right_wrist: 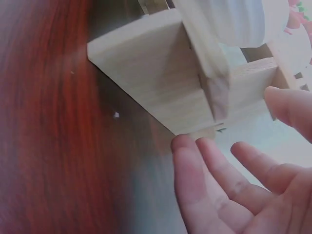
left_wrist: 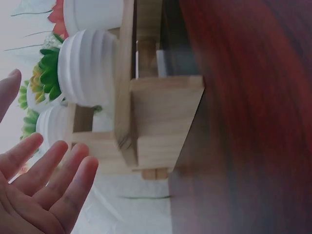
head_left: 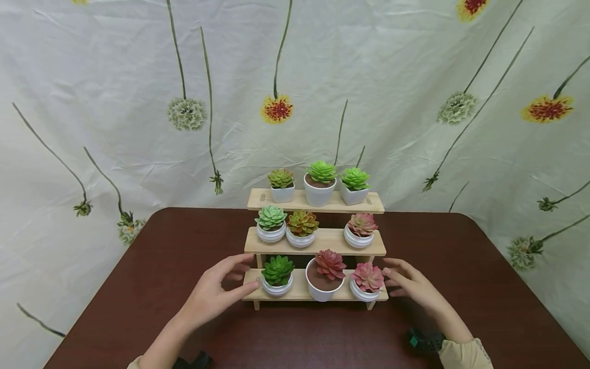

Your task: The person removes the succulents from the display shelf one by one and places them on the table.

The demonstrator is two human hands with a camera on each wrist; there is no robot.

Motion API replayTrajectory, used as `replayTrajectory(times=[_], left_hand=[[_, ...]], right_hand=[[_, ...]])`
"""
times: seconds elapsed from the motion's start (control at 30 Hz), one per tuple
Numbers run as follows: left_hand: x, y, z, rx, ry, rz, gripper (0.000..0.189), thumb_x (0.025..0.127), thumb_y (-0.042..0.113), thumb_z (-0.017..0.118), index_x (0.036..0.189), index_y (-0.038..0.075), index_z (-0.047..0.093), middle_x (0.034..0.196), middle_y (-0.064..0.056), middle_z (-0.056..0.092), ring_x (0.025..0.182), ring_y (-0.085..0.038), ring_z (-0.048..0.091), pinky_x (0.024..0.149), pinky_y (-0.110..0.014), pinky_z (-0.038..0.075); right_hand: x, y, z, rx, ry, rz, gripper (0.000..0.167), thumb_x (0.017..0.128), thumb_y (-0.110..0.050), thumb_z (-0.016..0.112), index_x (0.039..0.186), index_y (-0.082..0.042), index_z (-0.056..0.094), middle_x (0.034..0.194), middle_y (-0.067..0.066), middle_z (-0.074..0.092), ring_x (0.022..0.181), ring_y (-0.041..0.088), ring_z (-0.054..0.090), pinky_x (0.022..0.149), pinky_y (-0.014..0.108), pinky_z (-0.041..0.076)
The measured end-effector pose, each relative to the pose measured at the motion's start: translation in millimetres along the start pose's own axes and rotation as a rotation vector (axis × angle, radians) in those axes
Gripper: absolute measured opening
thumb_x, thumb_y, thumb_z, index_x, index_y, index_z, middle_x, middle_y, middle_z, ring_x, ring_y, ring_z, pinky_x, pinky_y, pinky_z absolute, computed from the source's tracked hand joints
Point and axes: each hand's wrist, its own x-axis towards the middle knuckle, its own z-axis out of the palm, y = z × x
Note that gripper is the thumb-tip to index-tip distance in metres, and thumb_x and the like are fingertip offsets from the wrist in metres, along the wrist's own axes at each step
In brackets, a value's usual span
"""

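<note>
**Nothing Held, at Both Ends**

Nearest to me is the dark tabletop (head_left: 313,335). On it stands the wooden stand (head_left: 331,236), between my two hands: my left hand (head_left: 213,289) is beside its left end, my right hand (head_left: 412,287) beside its right end. The fingers of both are released and loosely bent, grasping nothing; whether the left thumb touches the wood, I cannot tell.

The front shelf (head_left: 299,288) carries a dark green succulent (head_left: 278,270), a red succulent (head_left: 331,263) in a larger pot, and a pink succulent (head_left: 367,277). Behind, the middle shelf (head_left: 329,246) has three more succulents (head_left: 302,223), with a wider gap before the rightmost. Farthest, on the top shelf (head_left: 299,203), are three green succulents (head_left: 321,172).

I judge this step as lining up the loaded stand, or just leaving it. Shifting it would call for even pressure at both ends, keeping it level; leaving it, for withdrawing without brushing a pot.
</note>
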Motion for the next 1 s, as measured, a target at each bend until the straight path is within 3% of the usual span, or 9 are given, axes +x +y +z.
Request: replayTrajectory(times=[0.3,0.7,1.0], left_hand=[[-0.6,-5.4,16.2,-0.082,-0.027,0.0,0.058,0.077,0.034,0.078,0.127,0.018,0.054,0.124,0.002,0.057,0.102,-0.017,0.06,0.081,-0.032,0.052],[1.0,-3.7,28.1,-0.094,0.008,0.022,0.06,0.074,0.031,0.081,0.127,0.019,0.055,0.118,0.003,0.06,0.1,-0.015,0.062,0.08,-0.034,0.052],[2.9,-5.7,34.6,-0.056,0.021,0.027,0.065,0.071,0.035,0.082,0.128,0.021,0.054,0.121,0.005,0.059,0.1,-0.011,0.06,0.081,-0.031,0.051]], right_hand=[[4.8,15.6,4.8,0.145,-0.088,-0.005,0.055,0.099,-0.027,0.048,0.139,0.007,0.031,0.118,0.018,0.054,0.094,0.021,0.061,0.078,0.033,0.052],[6.8,24.1,16.9,0.335,-0.037,0.003,0.051,0.098,-0.02,0.049,0.134,0.012,0.032,0.106,0.003,0.059,0.091,0.013,0.062,0.076,0.031,0.053],[6.6,22.9,25.9,0.375,0.003,-0.042,0.029,0.098,-0.014,0.05,0.123,-0.001,0.048,0.106,-0.004,0.059,0.09,0.008,0.06,0.075,0.025,0.051]])
